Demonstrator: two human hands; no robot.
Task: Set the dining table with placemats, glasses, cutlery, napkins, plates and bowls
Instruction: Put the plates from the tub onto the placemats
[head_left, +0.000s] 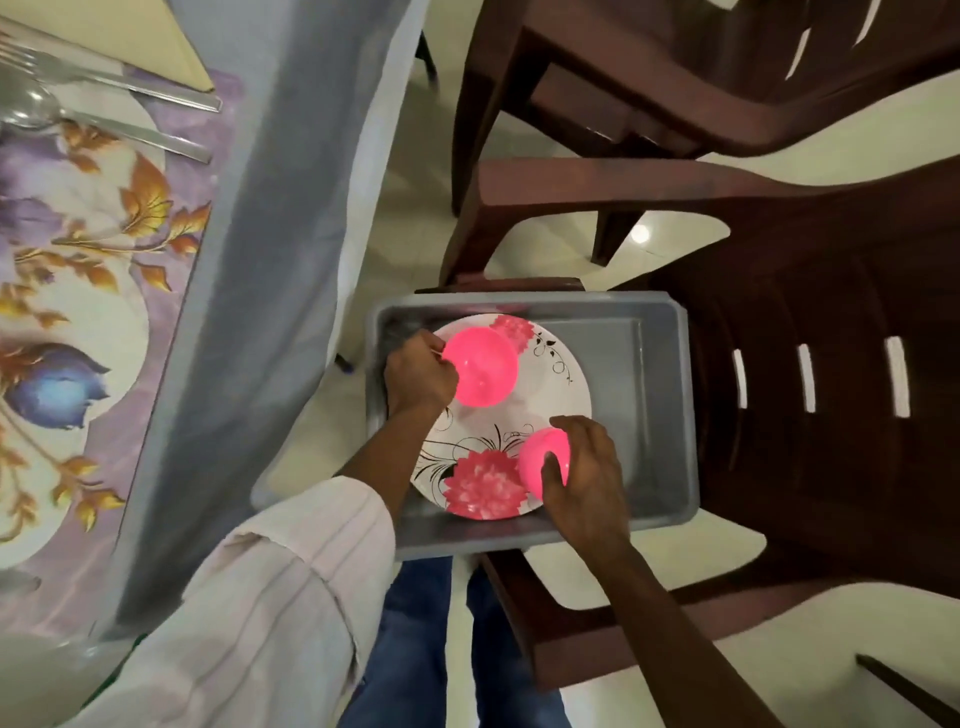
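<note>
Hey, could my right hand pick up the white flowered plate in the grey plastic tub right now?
Probably not yet. The right hand grips a pink plastic bowl over the white flowered plate, and the left hand holds a second pink bowl there too.

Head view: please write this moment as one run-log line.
left hand: grips far pink bowl | right hand: grips near pink bowl | bowls: over flowered plate in grey tub | tub: on brown chair

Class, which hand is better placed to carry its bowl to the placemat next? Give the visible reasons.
Left. The left hand grips a bowl on the tub's side nearest the placemat. The right hand holds the other bowl farther away.
</note>
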